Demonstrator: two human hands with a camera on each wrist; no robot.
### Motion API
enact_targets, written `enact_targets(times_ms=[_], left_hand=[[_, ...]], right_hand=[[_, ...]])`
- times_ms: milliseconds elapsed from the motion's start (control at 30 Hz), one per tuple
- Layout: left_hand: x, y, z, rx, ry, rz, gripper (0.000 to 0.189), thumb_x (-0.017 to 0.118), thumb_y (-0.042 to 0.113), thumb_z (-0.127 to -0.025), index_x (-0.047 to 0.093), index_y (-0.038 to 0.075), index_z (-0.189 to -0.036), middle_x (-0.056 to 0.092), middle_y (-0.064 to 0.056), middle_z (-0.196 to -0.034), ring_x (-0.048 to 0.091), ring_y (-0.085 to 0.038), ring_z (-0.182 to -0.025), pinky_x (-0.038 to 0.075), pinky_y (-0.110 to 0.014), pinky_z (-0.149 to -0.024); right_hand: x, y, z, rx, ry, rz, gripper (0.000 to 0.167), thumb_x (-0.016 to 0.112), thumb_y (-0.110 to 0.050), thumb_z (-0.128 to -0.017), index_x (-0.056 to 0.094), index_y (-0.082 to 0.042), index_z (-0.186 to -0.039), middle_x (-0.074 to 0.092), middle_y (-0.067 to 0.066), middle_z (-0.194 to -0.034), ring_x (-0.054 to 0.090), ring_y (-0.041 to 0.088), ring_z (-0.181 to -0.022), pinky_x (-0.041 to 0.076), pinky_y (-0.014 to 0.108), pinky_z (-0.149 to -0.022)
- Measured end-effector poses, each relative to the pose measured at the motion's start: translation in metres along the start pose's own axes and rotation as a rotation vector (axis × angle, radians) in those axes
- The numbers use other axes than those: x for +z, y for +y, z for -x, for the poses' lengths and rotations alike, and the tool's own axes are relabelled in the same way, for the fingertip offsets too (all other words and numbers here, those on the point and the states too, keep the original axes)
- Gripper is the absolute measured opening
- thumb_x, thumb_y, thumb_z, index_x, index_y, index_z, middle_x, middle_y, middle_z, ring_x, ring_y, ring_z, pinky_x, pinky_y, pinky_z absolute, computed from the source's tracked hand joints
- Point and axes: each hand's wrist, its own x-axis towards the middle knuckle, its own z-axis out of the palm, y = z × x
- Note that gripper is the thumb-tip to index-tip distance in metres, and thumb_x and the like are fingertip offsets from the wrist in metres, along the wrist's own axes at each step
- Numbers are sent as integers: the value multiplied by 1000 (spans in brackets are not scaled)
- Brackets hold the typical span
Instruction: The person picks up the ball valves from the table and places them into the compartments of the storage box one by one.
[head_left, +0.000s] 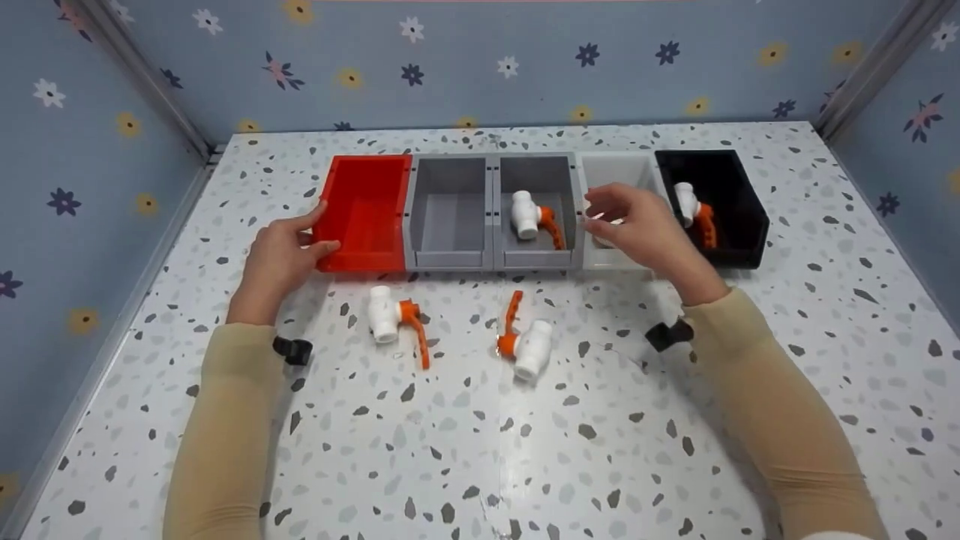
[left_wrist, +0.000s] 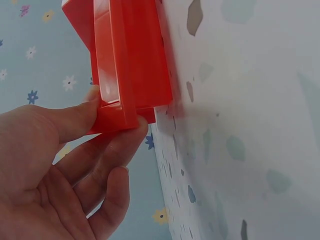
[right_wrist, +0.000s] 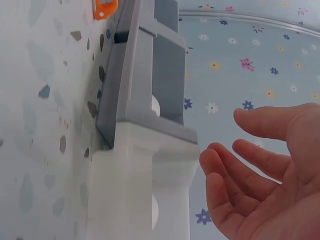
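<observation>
At the left end of the bin row, my left hand [head_left: 279, 251] grips the side of a red bin [head_left: 366, 217]; in the left wrist view its thumb [left_wrist: 75, 120] lies over the rim with fingers underneath. My right hand [head_left: 637, 225] hovers over a white bin [head_left: 619, 169], fingers spread and holding nothing. A white valve part [right_wrist: 155, 212] shows inside that bin, mostly hidden. One white ball valve with an orange handle [head_left: 525, 216] lies in the right grey bin [head_left: 536, 260]. Another valve [head_left: 685, 204] is in the black bin [head_left: 731, 195].
Two more white valves lie on the speckled table [head_left: 450, 450] before the bins: a left valve [head_left: 384, 315] and a right valve [head_left: 534, 350]. The left grey bin [head_left: 450, 214] holds nothing. Flower-patterned panels [head_left: 465, 67] stand behind and at both sides.
</observation>
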Motion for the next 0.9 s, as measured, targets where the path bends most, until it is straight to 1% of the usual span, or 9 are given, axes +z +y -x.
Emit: enact_targets(times_ms=[133,300,467,600,700,767,833,900], left_hand=[[0,0,0,-1,-1,2,73,71,29,-94,28,39,-152,46,-16,-150,53,-32,-122,51,-34,-85],[1,-1,0,-7,4,-1,73,71,29,-94,28,39,-153,44,-14,-152,53,-32,-124,52,-36,-90],[0,-2,0,7,12,-1,73,71,28,-94,30,39,-152,46,-14,-150,54,-31,-122,51,-34,-87],[-1,-1,0,4,14,-3,73,71,29,-94,29,40,-152,47,-15,-149,54,-31,-121,51,-33,-85],[-1,-1,0,1,16,-7,73,70,29,-94,28,40,-152,45,-15,-150,53,-32,-122,52,-35,-86],[0,-1,0,1,17,-11,73,70,29,-95,28,40,-153,44,-15,-151,53,-32,-123,52,-36,-89],[1,-1,1,0,15,-5,72,70,29,-95,28,39,-153,44,-15,-152,53,-32,-124,52,-38,-91],[1,0,0,0,13,-3,73,70,28,-95,28,39,-153,44,-14,-152,53,-32,-124,52,-38,-91]], right_hand=[[-12,7,7,31,18,14,40,69,-20,-95,60,-9,-133,65,9,-123,60,26,-111,49,45,-94],[-27,17,16,67,63,48,42,68,-25,-96,59,-10,-134,64,10,-124,60,27,-113,49,46,-93],[-41,29,24,73,153,96,40,67,-25,-97,60,-9,-133,65,10,-123,61,26,-111,49,45,-89],[-52,38,30,101,208,115,42,66,-28,-97,60,-8,-133,65,12,-124,60,29,-113,49,47,-91],[-60,44,33,130,232,119,44,66,-32,-97,60,-8,-134,64,13,-125,60,29,-113,48,42,-90],[-65,50,36,146,241,119,45,65,-34,-97,59,-9,-134,64,12,-125,60,28,-111,50,36,-84],[-69,56,39,165,248,132,46,64,-37,-97,59,-9,-134,63,12,-125,59,26,-109,48,30,-79],[-74,62,41,177,253,145,48,63,-38,-98,59,-9,-134,62,12,-125,59,26,-108,47,30,-78]])
